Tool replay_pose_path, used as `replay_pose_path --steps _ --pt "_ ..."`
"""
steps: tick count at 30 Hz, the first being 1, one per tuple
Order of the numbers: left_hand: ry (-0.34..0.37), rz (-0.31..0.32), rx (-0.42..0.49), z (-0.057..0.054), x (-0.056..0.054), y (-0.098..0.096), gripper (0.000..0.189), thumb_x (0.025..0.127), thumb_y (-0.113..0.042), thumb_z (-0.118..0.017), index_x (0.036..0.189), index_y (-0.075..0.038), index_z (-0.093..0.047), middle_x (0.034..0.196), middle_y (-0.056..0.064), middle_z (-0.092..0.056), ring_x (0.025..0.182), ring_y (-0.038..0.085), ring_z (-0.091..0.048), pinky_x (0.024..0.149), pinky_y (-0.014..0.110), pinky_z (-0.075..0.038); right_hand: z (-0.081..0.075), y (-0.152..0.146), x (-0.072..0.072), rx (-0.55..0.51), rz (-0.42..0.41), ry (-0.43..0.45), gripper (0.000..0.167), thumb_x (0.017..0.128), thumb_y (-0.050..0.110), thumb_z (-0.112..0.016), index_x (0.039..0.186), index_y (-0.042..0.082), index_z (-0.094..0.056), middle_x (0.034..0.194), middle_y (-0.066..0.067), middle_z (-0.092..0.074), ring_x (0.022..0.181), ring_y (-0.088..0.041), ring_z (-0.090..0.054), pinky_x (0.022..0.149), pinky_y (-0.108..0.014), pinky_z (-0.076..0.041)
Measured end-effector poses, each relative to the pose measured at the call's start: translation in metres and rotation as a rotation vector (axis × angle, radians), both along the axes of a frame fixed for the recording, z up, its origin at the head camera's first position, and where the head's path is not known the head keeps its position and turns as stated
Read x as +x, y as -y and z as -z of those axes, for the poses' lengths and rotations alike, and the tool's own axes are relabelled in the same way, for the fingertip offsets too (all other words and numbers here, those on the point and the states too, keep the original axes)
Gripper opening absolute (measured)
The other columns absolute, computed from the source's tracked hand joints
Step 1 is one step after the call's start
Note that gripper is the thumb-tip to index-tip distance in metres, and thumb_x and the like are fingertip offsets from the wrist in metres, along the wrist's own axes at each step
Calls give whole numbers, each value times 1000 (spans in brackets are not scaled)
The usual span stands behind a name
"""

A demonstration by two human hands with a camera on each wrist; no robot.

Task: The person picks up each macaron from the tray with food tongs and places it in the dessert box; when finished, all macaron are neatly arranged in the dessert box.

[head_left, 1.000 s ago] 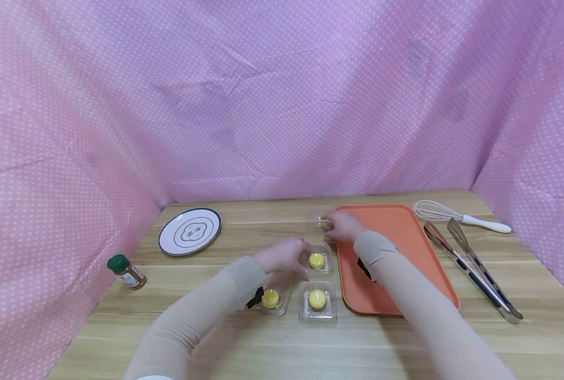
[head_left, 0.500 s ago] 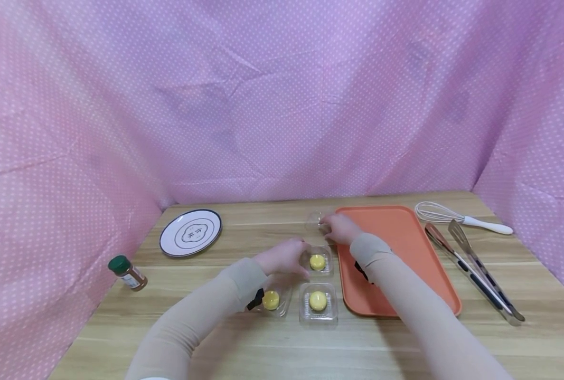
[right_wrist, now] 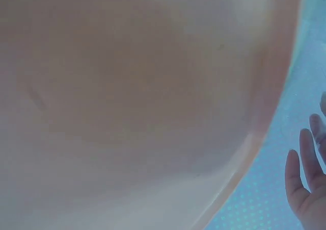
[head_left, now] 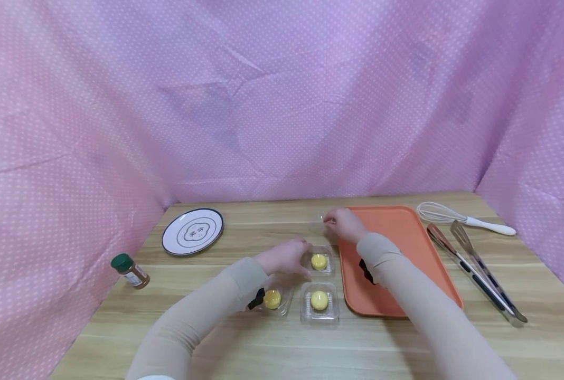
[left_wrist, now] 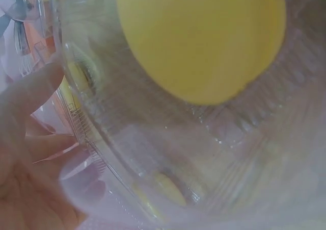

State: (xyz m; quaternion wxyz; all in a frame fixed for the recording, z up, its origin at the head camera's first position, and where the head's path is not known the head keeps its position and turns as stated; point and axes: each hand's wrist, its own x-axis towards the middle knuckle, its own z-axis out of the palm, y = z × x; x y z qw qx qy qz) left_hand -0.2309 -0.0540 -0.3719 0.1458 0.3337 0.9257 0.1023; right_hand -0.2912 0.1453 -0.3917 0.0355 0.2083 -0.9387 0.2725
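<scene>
My left hand [head_left: 285,257] sits at the left side of a clear plastic box [head_left: 329,270], its thumb and fingers about the box's near and far left corners. Inside is a round yellow piece [head_left: 318,262], like a small cake. My right hand [head_left: 347,225] pinches a faint clear plastic lid [head_left: 320,216] just behind that box; whether the two are joined is unclear. Nearer stands another clear box [head_left: 306,315] with a yellow piece [head_left: 319,300]. A third yellow piece [head_left: 272,299] in clear plastic lies beside my left wrist and looms large in the left wrist view.
An orange tray [head_left: 405,232] lies under my right forearm. Beyond it are a whisk [head_left: 467,219] and metal tongs [head_left: 481,274]. At the left stand a white plate [head_left: 179,237] and a green-capped spice jar [head_left: 131,272]. Pink dotted cloth [head_left: 282,105] hangs behind the wooden table.
My right hand shifts slightly, and the clear lid shows less of itself beside the fingers than before. The left hand and the boxes stay in place.
</scene>
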Motion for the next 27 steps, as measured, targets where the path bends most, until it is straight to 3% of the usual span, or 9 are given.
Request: replay_pose_path --steps 5,12,15,20,27 --pt "-26 -10 -36 1 1 2 65 76 -36 -77 128 -6 -52 122 8 -57 108 20 -57 97 32 -49 -8 0 3 -91 9 38 22 92 14 -61 107 0 -68 98 -15 -69 86 -24 -63 73 -34 -56" --pt "-14 -24 -1 -3 -2 8 84 83 -38 -70 144 4 -32 147 20 -38 135 32 -38 115 40 -29 -15 -3 9 -272 84 55 25 94 17 -59 110 0 -68 100 -18 -69 81 -22 -60 62 -27 -50" --pt "-59 -12 44 -4 -4 10 80 85 -39 -68 142 5 -34 146 21 -39 134 32 -39 115 40 -30 -17 -6 12 -327 127 50 26 94 18 -59 110 1 -68 102 -17 -69 82 -22 -61 62 -26 -49" --pt "-178 -11 125 -9 -6 14 68 87 -32 -68 138 4 -42 138 20 -49 126 32 -48 110 41 -37 -22 -11 14 -400 151 34 26 95 18 -58 111 0 -67 102 -17 -70 93 -31 -65 73 -35 -54" --pt "-327 -75 198 -14 -4 21 63 87 -25 -68 139 -2 -42 135 15 -52 121 29 -53 106 40 -43 -30 -11 21 -449 157 25 27 95 22 -58 109 1 -68 96 -15 -71 92 -29 -65 76 -35 -54"
